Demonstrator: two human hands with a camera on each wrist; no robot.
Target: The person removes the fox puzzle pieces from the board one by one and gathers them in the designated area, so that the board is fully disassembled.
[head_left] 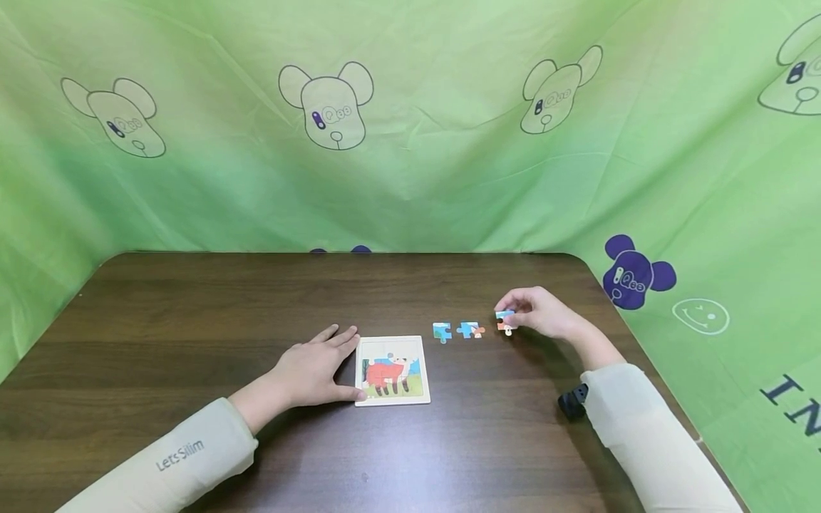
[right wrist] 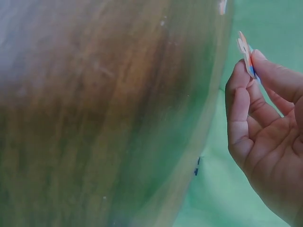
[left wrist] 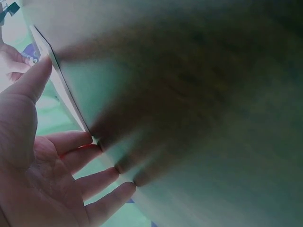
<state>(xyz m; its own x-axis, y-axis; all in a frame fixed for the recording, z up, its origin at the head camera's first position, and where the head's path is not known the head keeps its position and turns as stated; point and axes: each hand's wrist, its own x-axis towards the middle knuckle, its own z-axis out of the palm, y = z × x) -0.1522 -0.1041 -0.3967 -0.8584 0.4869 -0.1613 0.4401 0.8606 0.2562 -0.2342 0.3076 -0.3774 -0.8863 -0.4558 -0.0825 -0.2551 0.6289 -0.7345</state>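
Head view: the right hand (head_left: 541, 312) pinches a puzzle piece (head_left: 503, 323), right of two loose pieces (head_left: 469, 330) on the tabletop (head_left: 256, 303), likely the pick-up step; the left hand (head_left: 311, 372), fingers spread, touches the puzzle board (head_left: 393, 346) left of them; the next move probably calls for aligning that piece.

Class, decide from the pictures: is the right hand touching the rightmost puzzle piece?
Touching. The right wrist view shows it plainly: the right hand pinches the puzzle piece between thumb and fingertip.
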